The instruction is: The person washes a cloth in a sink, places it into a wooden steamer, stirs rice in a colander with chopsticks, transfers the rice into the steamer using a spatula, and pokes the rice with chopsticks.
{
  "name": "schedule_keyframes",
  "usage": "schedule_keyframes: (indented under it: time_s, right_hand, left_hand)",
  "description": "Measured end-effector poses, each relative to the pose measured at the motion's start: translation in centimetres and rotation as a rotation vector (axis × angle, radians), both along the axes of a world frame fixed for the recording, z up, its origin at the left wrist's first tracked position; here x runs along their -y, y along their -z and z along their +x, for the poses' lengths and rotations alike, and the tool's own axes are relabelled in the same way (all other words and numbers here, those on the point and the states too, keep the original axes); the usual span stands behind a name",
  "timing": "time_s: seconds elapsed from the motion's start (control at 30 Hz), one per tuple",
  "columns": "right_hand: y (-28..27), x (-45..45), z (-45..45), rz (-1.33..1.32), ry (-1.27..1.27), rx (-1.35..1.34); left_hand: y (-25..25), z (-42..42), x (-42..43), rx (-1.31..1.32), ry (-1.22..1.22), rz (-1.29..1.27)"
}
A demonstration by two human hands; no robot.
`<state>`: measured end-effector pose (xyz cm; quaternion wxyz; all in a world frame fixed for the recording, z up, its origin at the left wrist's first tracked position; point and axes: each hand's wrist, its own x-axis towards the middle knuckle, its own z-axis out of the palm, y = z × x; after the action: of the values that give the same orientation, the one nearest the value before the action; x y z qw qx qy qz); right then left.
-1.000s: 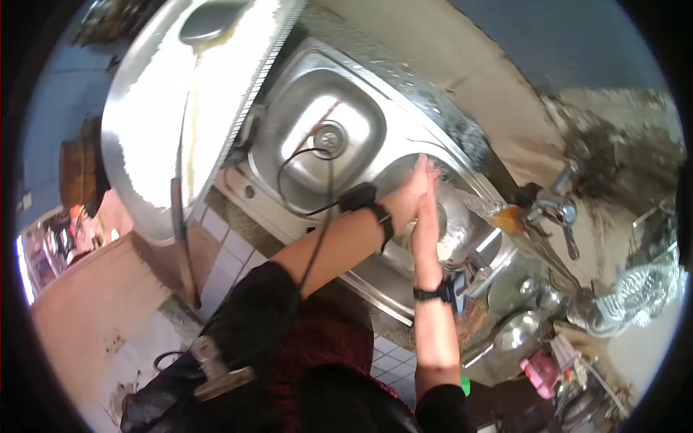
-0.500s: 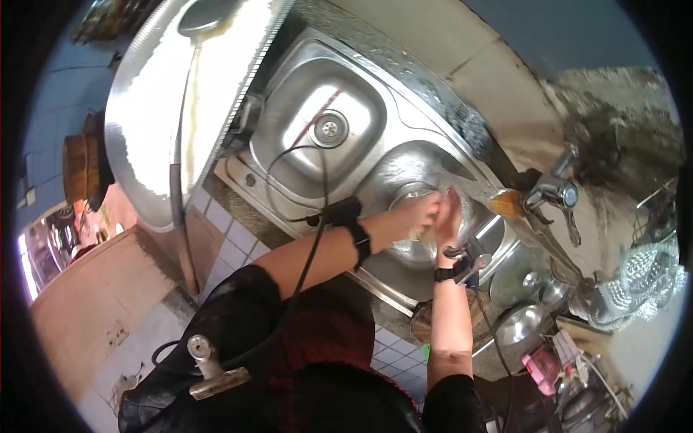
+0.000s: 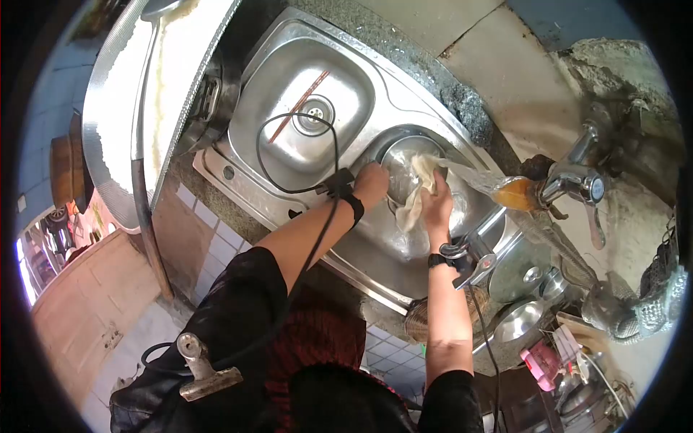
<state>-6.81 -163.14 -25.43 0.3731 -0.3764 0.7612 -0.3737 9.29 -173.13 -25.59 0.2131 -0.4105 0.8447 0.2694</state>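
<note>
Pale cloth [image 3: 410, 208] is bunched in our right hand [image 3: 437, 204], its fingers narrowed round the folds, over the metal bowl [image 3: 401, 157] in the sink's right basin [image 3: 386, 252]. One loose end hangs on the near side. Our left hand [image 3: 372, 184] is at the bowl's left edge with its fingers curled; we cannot tell whether they pinch the rim. Water [image 3: 469, 177] slants in from the orange spout [image 3: 516, 195] on the right tap, reaching the area beside the cloth.

For good control, we should steady the bowl with the left hand and keep the cloth gathered, so that the loose end does not drag. Working low within the basin would limit splashing, in our judgement. We should also mind the black cable [image 3: 263, 159] looped over the left basin, near the left wrist, and the metal lever [image 3: 476, 270] just beside our right wrist.
</note>
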Motion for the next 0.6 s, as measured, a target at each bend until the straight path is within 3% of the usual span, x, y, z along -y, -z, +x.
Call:
schedule_keyframes:
  time_s: [0.03, 0.1, 0.13, 0.17, 0.2, 0.23, 0.27, 0.33, 0.37, 0.4, 0.43, 0.47, 0.5, 0.53, 0.57, 0.6]
  right_hand:
    - [-0.1, 1.1, 0.1, -0.063, -0.014, -0.053]
    - [0.0, 3.1, 1.3, -0.021, -0.173, -0.425]
    - [4.5, 2.7, 2.5, 0.129, -0.16, -0.663]
    - [4.6, 2.9, 3.3, 0.123, -0.159, -0.657]
    - [4.5, 2.9, 4.3, 0.05, -0.358, -0.564]
    - [4.4, 3.0, 4.9, -0.025, -0.553, -0.47]
    - [4.9, 2.9, 4.2, -0.026, -0.554, -0.468]
    - [6.3, 2.2, 1.5, 0.031, -0.394, -0.447]
    - [6.9, 2.1, 0.8, 0.056, -0.319, -0.436]
    - [5.5, 3.0, 1.4, 0.141, -0.266, -0.306]
    - [3.3, 3.4, 2.0, 0.145, -0.27, -0.308]
    - [0.8, 3.6, 2.6, 0.144, -0.117, -0.013]
    - [-1.9, 3.6, 3.0, 0.14, 0.037, 0.277]
    - [-4.6, 3.0, 3.3, 0.027, 0.165, 0.721]
    - [-9.8, 3.5, 4.9, 0.043, 0.396, 0.877]
    - [-12.0, 3.1, 6.2, -0.1, 0.429, 0.884]
  left_hand:
    - [-0.6, -0.1, 1.3, 0.075, 0.091, 0.153]
    - [7.0, 0.7, -0.4, 0.016, 0.137, 0.14]
    - [9.8, 0.9, -0.7, -0.043, 0.181, 0.136]
    - [8.6, 0.0, -1.4, -0.036, 0.181, 0.131]
    - [5.9, -1.5, -3.3, -0.105, -0.387, -0.143]
    - [2.8, -1.7, -3.8, -0.112, -0.666, -0.28]
    - [-0.4, -2.0, -4.3, -0.174, -0.952, -0.424]
    - [-5.5, -0.2, -3.8, -0.546, -1.028, 0.081]
    - [-3.5, 0.1, -4.2, -0.546, -1.033, 0.079]
    - [0.4, 0.4, -5.1, -0.482, -0.786, 0.198]
    - [0.6, 0.1, -4.8, -0.448, -0.661, 0.263]
    - [0.7, -0.3, -4.5, -0.422, -0.535, 0.325]
    - [-3.0, -1.4, -2.5, -0.409, -1.151, 0.915]
    - [-4.2, -1.8, -2.0, -0.415, -1.431, 1.259]
    - [-5.3, -2.2, -1.4, -0.329, -1.749, 1.54]
    - [-5.1, -2.3, -1.6, -0.564, -1.698, 1.624]
